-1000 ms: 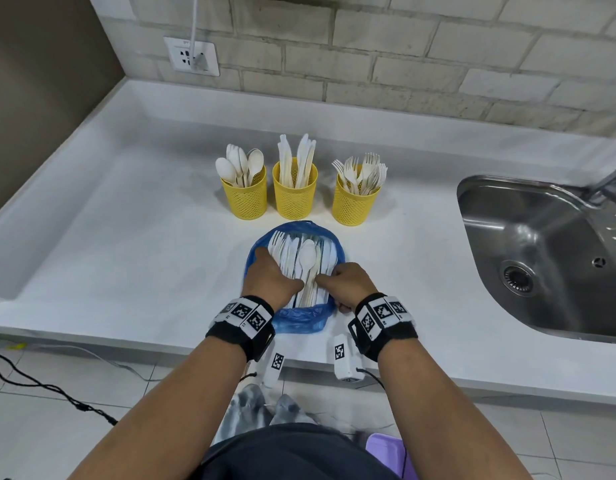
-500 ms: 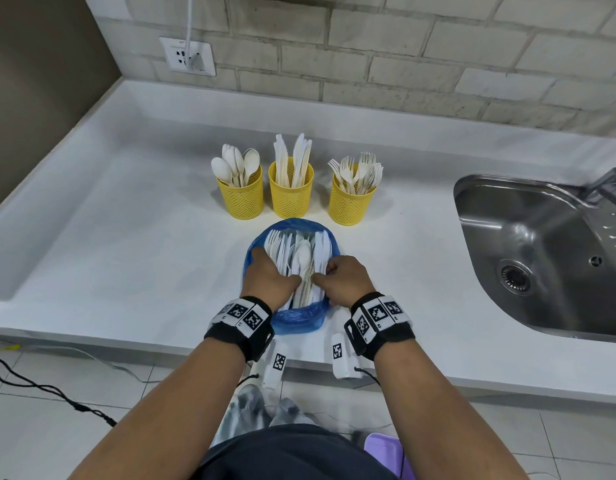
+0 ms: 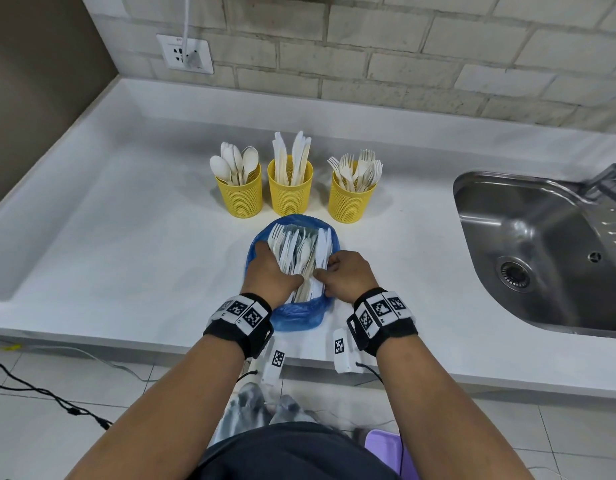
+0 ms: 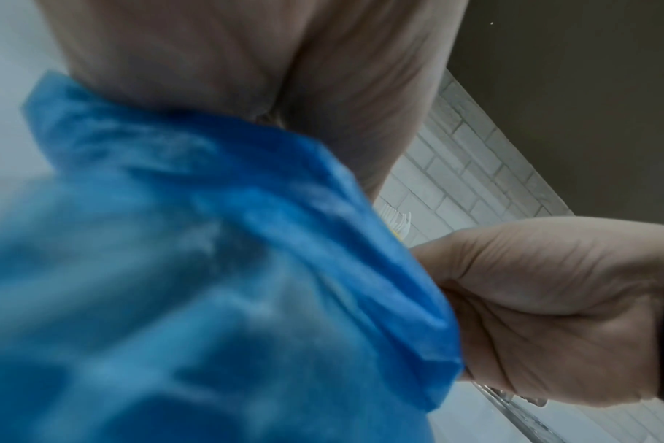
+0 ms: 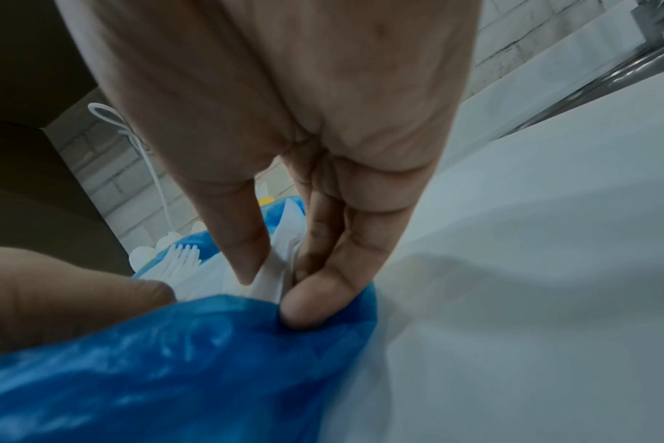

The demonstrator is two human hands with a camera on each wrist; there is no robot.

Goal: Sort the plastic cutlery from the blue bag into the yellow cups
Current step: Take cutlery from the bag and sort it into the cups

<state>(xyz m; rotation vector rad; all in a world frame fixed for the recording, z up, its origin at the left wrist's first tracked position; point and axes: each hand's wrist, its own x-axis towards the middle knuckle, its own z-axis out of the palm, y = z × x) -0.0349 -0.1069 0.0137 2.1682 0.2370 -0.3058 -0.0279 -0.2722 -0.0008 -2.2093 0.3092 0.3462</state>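
Observation:
Three yellow mesh cups stand in a row: the spoon cup [image 3: 242, 197], the knife cup [image 3: 290, 195] and the fork cup [image 3: 349, 202]. In front of them lies the open blue bag [image 3: 294, 315] [image 5: 171, 359] [image 4: 190, 284] with a pile of white cutlery [image 3: 296, 251]. My left hand [image 3: 270, 271] lies on the bag's left side with its fingers stretched along the rim and its thumb across the handles. My right hand [image 3: 318, 271] [image 5: 273, 287] pinches the handle of a white knife [image 3: 323, 247] [image 5: 270, 278] at the right of the pile, between thumb and fingers.
A steel sink [image 3: 542, 251] is sunk into the white counter [image 3: 126, 237] at the right. A brick wall with a socket [image 3: 185, 53] and a plugged-in white cable runs along the back. The counter's front edge is just behind my wrists.
My right hand has shifted from the middle of the pile to its right side, and its fingers now pinch the knife handle. The left hand has stayed on the bag.

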